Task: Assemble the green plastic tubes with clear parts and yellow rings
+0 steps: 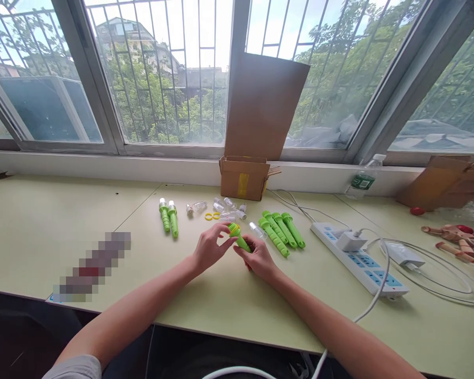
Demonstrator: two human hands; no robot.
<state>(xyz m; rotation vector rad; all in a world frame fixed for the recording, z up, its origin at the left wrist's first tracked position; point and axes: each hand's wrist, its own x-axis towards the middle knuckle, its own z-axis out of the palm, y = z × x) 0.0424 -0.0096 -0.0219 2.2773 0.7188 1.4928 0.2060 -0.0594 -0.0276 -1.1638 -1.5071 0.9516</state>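
Observation:
My right hand [257, 258] grips the lower end of a green ribbed plastic handle [240, 239], tilted up to the left. My left hand [211, 246] pinches its upper end, where a yellow ring sits. Just right lie several more green handles [282, 230] side by side. Two finished green pieces with clear caps [169, 216] lie to the left. Small clear vials [226, 207] and yellow rings [211, 216] are scattered behind my hands.
A small open cardboard box [244, 178] stands at the windowsill with a cardboard sheet behind it. A white power strip [357, 257] with chargers and cables lies right. A water bottle [363, 179], wooden toys [456, 239] and a blurred patch [92, 266] are also on the pale table [35, 231].

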